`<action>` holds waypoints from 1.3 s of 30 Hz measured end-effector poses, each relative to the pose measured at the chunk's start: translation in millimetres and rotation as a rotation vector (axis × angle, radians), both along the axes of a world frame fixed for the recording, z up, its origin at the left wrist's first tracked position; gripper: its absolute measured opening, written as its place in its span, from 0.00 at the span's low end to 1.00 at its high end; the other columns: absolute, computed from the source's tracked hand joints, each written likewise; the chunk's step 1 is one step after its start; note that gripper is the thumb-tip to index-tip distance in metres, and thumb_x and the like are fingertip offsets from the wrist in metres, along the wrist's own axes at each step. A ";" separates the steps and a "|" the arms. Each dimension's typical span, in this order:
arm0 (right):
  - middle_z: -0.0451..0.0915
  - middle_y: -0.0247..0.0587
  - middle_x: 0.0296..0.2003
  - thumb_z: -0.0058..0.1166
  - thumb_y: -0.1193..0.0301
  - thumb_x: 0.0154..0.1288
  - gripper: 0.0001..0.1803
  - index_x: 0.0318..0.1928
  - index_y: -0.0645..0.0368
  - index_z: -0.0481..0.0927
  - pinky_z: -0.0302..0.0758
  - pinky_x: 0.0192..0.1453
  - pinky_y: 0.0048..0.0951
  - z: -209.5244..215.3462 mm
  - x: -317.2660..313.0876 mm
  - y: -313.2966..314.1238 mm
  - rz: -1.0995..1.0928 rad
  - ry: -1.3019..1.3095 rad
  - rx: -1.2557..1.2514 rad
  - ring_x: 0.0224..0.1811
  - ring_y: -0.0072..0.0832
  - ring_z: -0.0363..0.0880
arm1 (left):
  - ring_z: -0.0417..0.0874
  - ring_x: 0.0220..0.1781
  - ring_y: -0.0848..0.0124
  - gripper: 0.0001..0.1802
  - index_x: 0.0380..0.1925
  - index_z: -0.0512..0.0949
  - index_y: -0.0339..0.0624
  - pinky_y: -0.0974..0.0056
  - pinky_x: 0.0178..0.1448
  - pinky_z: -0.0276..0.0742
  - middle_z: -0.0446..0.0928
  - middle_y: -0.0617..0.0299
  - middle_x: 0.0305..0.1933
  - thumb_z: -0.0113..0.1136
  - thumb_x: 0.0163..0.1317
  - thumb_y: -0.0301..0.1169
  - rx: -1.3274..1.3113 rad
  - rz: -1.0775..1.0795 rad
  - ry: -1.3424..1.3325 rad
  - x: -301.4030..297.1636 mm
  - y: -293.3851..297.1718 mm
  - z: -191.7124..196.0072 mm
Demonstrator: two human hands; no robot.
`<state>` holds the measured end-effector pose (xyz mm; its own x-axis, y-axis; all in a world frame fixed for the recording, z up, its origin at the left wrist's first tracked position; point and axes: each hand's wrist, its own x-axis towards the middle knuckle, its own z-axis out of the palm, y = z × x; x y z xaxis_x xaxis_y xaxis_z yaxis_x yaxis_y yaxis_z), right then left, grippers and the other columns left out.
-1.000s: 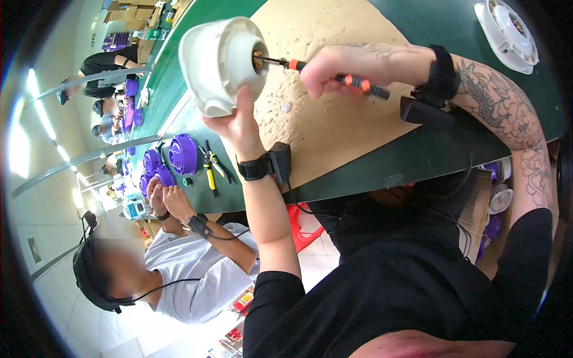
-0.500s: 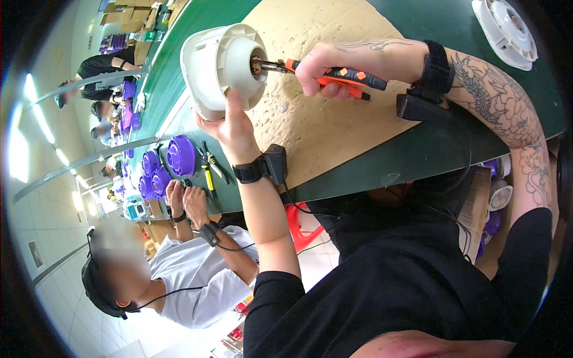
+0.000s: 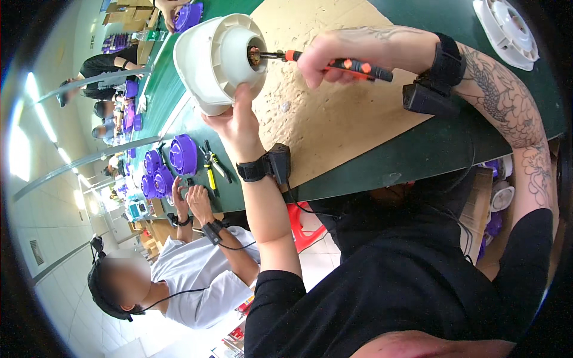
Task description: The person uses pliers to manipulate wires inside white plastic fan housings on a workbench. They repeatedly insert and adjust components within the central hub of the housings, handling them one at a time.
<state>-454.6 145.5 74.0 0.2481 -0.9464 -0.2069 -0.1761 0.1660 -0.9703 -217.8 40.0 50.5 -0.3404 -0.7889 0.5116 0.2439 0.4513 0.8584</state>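
Observation:
My left hand (image 3: 236, 128) grips a white plastic housing (image 3: 203, 62) from below, its thumb pressed on the outer wall. The housing is held tilted over the board, its round opening facing right. Inside that opening sits a copper-coloured part (image 3: 255, 55). My right hand (image 3: 322, 59) is closed round pliers with orange and black handles (image 3: 373, 72). Their narrow jaws reach into the opening and meet the copper-coloured part; whether they pinch it cannot be made out.
A worn tan board (image 3: 352, 131) covers part of the green table (image 3: 394, 173). Another white housing (image 3: 507, 33) lies at the far right. On the left are yellow-handled pliers (image 3: 210, 178), purple housings (image 3: 182, 154) and a co-worker's hands (image 3: 198, 201). Another hand (image 3: 169, 11) holds a purple piece at the top.
The housing and my left hand have shifted slightly up and left. My right hand has turned, bringing the pliers' handles into a different angle. Another person's hand with a purple piece has appeared at the top.

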 end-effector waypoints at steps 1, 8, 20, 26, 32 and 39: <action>0.68 0.27 0.20 0.61 0.52 0.51 0.21 0.27 0.60 0.78 0.65 0.25 0.29 5.2 0.3 2.3 0.074 -0.209 0.085 0.20 0.29 0.67 | 0.84 0.59 0.61 0.33 0.66 0.68 0.29 0.58 0.62 0.83 0.78 0.49 0.61 0.64 0.58 0.16 -0.016 -0.021 0.030 2.6 -0.6 1.3; 0.75 0.46 0.21 0.66 0.56 0.50 0.22 0.34 0.65 0.80 0.77 0.34 0.37 -7.1 15.0 -2.6 -0.290 0.705 -0.407 0.26 0.34 0.79 | 0.80 0.64 0.63 0.37 0.67 0.69 0.31 0.57 0.67 0.77 0.77 0.50 0.64 0.71 0.56 0.18 -0.110 -0.043 0.087 -0.9 -10.6 -4.4; 0.73 0.33 0.25 0.61 0.47 0.51 0.23 0.31 0.56 0.80 0.67 0.26 0.30 -13.9 12.6 -6.2 0.074 -0.179 0.014 0.23 0.24 0.72 | 0.83 0.61 0.61 0.34 0.66 0.67 0.27 0.58 0.63 0.82 0.76 0.48 0.63 0.67 0.59 0.16 0.030 0.052 0.000 14.9 -16.7 -9.9; 0.81 0.60 0.33 0.67 0.50 0.47 0.35 0.45 0.69 0.80 0.78 0.45 0.43 -5.8 19.8 -6.9 -0.300 0.743 -0.340 0.39 0.48 0.84 | 0.79 0.65 0.62 0.36 0.67 0.66 0.31 0.56 0.70 0.76 0.74 0.50 0.66 0.69 0.59 0.16 -0.178 0.039 -0.035 5.4 -14.0 -6.1; 0.67 0.27 0.18 0.62 0.50 0.54 0.19 0.30 0.52 0.80 0.64 0.21 0.24 -15.4 11.2 -10.6 0.030 -0.296 0.117 0.18 0.19 0.67 | 0.78 0.66 0.62 0.38 0.68 0.66 0.33 0.56 0.70 0.76 0.74 0.51 0.67 0.70 0.58 0.15 -0.081 0.066 -0.128 4.2 -5.2 -1.1; 0.74 0.35 0.21 0.62 0.53 0.55 0.20 0.35 0.57 0.79 0.71 0.25 0.28 -7.2 21.4 -14.3 -0.082 0.235 -0.004 0.23 0.25 0.75 | 0.83 0.59 0.64 0.34 0.65 0.69 0.30 0.60 0.63 0.81 0.79 0.51 0.61 0.71 0.58 0.16 -0.052 0.061 -0.023 -2.5 -13.0 -14.9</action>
